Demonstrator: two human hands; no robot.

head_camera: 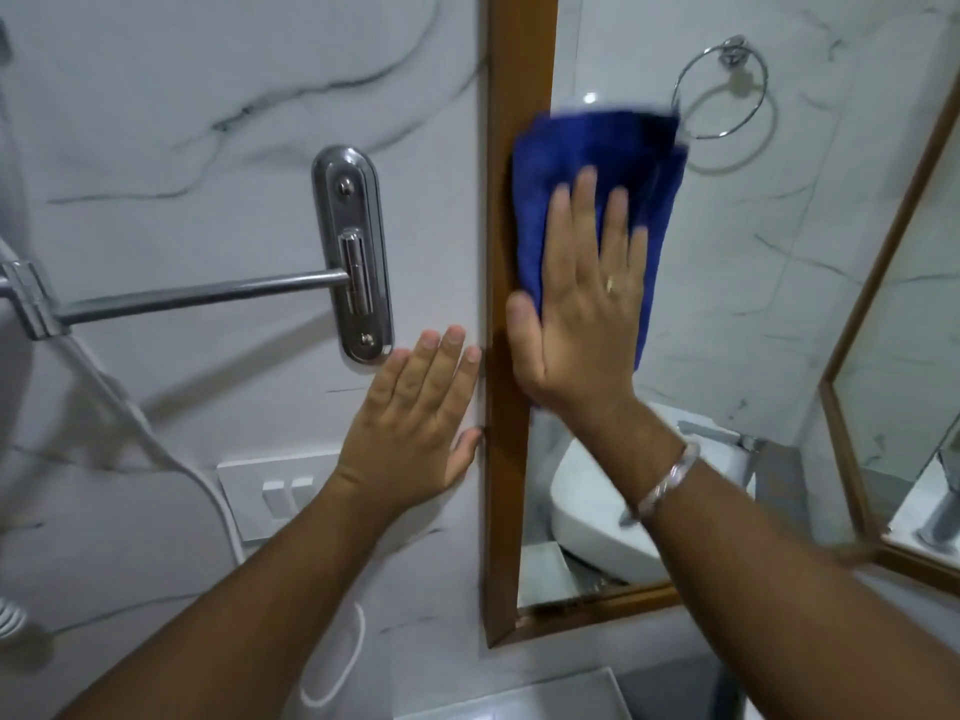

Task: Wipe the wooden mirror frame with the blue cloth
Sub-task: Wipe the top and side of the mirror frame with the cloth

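The left hand (415, 423) lies flat and open on the marble wall (208, 122), thumb touching the frame (506, 485). The right hand (582, 304), fingers spread, presses the blue cloth (587, 148) flat across the frame's left side and the mirror (753, 278).

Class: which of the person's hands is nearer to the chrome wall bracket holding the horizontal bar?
Left. The left hand lies flat on the marble wall just below the chrome bracket. The right hand is farther right, across the wooden frame, pressing the blue cloth.
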